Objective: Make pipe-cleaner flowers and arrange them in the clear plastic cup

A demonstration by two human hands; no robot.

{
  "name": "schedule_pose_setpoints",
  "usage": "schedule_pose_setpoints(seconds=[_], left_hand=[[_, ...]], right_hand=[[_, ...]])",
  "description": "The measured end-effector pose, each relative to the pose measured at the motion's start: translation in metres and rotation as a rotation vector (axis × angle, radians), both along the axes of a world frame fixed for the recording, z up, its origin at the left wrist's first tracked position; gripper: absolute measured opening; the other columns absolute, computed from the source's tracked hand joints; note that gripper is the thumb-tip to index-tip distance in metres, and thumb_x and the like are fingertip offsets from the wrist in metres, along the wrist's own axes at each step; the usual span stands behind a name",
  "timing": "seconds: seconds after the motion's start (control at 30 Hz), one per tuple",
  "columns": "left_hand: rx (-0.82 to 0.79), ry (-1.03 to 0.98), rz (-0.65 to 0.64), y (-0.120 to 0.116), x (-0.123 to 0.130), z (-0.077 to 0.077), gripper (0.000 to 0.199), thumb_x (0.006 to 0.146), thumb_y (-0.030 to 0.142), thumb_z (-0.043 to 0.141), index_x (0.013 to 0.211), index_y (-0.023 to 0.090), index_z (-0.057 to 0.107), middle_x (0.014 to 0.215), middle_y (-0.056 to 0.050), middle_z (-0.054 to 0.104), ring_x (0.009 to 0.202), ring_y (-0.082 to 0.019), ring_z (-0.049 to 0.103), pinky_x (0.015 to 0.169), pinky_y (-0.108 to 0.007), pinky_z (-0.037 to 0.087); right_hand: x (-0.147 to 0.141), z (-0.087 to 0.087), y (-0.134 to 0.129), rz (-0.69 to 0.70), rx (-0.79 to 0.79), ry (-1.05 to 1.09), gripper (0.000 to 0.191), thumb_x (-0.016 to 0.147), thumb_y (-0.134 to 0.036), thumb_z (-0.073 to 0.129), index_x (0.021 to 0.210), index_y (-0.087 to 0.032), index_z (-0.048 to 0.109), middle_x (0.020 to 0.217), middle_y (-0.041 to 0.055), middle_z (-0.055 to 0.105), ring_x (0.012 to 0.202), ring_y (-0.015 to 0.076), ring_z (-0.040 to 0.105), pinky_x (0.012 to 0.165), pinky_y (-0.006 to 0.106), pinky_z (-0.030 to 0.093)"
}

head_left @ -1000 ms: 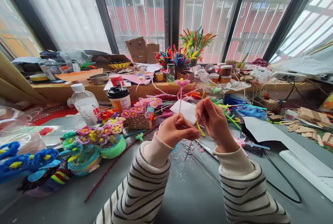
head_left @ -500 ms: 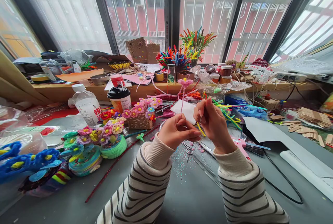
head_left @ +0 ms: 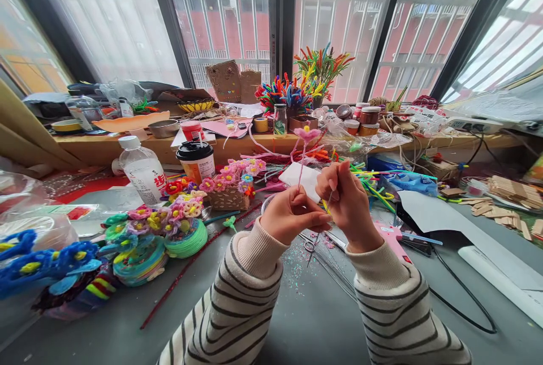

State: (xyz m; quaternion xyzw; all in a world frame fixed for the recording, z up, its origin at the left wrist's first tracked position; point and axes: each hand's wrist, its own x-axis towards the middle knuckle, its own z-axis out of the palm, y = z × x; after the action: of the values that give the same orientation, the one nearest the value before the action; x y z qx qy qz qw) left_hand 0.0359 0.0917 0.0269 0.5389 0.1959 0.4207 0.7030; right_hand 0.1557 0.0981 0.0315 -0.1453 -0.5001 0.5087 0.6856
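A pink pipe-cleaner flower (head_left: 307, 134) with a yellow centre stands upright on a thin pink stem above my left hand (head_left: 292, 215), whose fingers are closed round the stem. Close beside it on the right, my right hand (head_left: 345, 201) is raised and pinches a thin wire (head_left: 329, 202), which runs down to the left fingertips. A thin dark end pokes out below the left fingers. Behind the hands lies a white sheet (head_left: 302, 179). Scissors (head_left: 309, 245) and several thin wires (head_left: 335, 271) rest on the grey table (head_left: 314, 325) underneath, among scattered glitter.
Finished fuzzy flowers (head_left: 156, 218) cover the left side, near a clear bottle (head_left: 142, 172), a lidded cup (head_left: 195, 161) and a flower box (head_left: 229, 198). To the right are a pink glue gun (head_left: 392, 240), white paper (head_left: 441, 218), a black cable (head_left: 466, 303) and wooden sticks (head_left: 515, 189).
The pink flower and both hands have shifted slightly right in view. The right hand has turned a little and sits closer to the left one; both grips remain closed.
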Motion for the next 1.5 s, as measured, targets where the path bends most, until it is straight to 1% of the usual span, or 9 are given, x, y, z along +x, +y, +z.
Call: schedule_pose_setpoints(seconds=[0.23,0.37,0.73,0.83,0.93,1.07,1.23,1.4,1.5], left_hand=[[-0.012,0.008,-0.006,0.001,0.001,-0.002,0.053,0.050,0.016,0.077,0.058,0.019,0.025,0.049,0.001,0.063,0.048,-0.014,0.063,0.045,-0.021,0.051],[-0.010,-0.003,-0.004,0.001,0.002,-0.002,0.053,0.051,0.016,0.077,0.058,0.019,0.025,0.049,0.001,0.064,0.048,-0.013,0.063,0.045,-0.021,0.051],[-0.002,-0.008,-0.008,0.001,0.001,-0.001,0.051,0.052,0.015,0.076,0.057,0.018,0.026,0.049,0.001,0.064,0.048,-0.012,0.063,0.045,-0.019,0.051],[-0.013,-0.006,-0.025,0.001,0.000,-0.001,0.051,0.052,0.015,0.076,0.058,0.018,0.025,0.050,0.001,0.064,0.048,-0.012,0.063,0.045,-0.019,0.051],[-0.022,0.000,-0.036,0.001,-0.001,0.001,0.052,0.052,0.015,0.077,0.058,0.018,0.025,0.051,0.001,0.064,0.048,-0.013,0.063,0.045,-0.019,0.051],[-0.042,0.030,-0.057,0.001,-0.003,0.003,0.053,0.051,0.016,0.077,0.058,0.018,0.024,0.050,0.002,0.063,0.047,-0.013,0.062,0.046,-0.021,0.050],[-0.054,0.060,-0.087,0.000,-0.005,0.008,0.052,0.054,0.015,0.076,0.056,0.018,0.024,0.052,0.001,0.064,0.048,-0.011,0.062,0.048,-0.021,0.050],[-0.078,0.083,-0.088,0.001,-0.005,0.010,0.055,0.049,0.017,0.078,0.054,0.018,0.023,0.050,0.001,0.062,0.047,-0.012,0.061,0.047,-0.022,0.050],[-0.059,0.073,-0.106,0.002,-0.005,0.009,0.053,0.051,0.017,0.077,0.055,0.018,0.024,0.050,0.000,0.063,0.047,-0.013,0.062,0.046,-0.021,0.050]], right_hand=[[-0.004,0.000,-0.001,0.018,-0.008,0.069,0.041,0.077,-0.047,0.052,0.049,-0.019,0.045,0.043,-0.0075,0.027,0.040,0.0067,0.020,0.041,0.024,0.018],[-0.006,-0.001,0.001,0.034,-0.045,0.093,0.044,0.075,-0.052,0.052,0.048,-0.019,0.040,0.045,-0.0080,0.024,0.041,0.0070,0.017,0.040,0.024,0.018],[-0.007,0.000,0.000,-0.069,-0.042,0.009,0.047,0.076,-0.055,0.047,0.048,-0.020,0.034,0.046,-0.0077,0.021,0.040,0.0074,0.018,0.039,0.023,0.020],[-0.004,0.003,-0.003,-0.127,-0.022,-0.056,0.047,0.076,-0.056,0.046,0.048,-0.020,0.037,0.045,-0.0072,0.023,0.041,0.0074,0.021,0.040,0.023,0.021],[0.000,0.004,-0.005,-0.155,-0.002,-0.086,0.045,0.076,-0.053,0.049,0.048,-0.019,0.041,0.045,-0.0068,0.027,0.041,0.0070,0.023,0.041,0.024,0.020],[0.003,0.005,-0.005,-0.142,-0.006,-0.091,0.042,0.077,-0.049,0.051,0.048,-0.019,0.045,0.043,-0.0067,0.028,0.041,0.0067,0.025,0.041,0.025,0.018],[0.004,0.006,-0.004,-0.146,-0.039,-0.123,0.042,0.076,-0.050,0.052,0.048,-0.019,0.047,0.041,-0.0073,0.028,0.040,0.0063,0.025,0.040,0.024,0.018],[0.003,0.006,-0.004,-0.140,-0.083,-0.112,0.041,0.074,-0.049,0.054,0.048,-0.019,0.047,0.039,-0.0072,0.029,0.039,0.0063,0.023,0.040,0.025,0.015],[0.004,0.006,-0.004,-0.128,-0.047,-0.103,0.041,0.074,-0.051,0.054,0.048,-0.019,0.048,0.039,-0.0071,0.030,0.039,0.0063,0.024,0.040,0.024,0.015]])
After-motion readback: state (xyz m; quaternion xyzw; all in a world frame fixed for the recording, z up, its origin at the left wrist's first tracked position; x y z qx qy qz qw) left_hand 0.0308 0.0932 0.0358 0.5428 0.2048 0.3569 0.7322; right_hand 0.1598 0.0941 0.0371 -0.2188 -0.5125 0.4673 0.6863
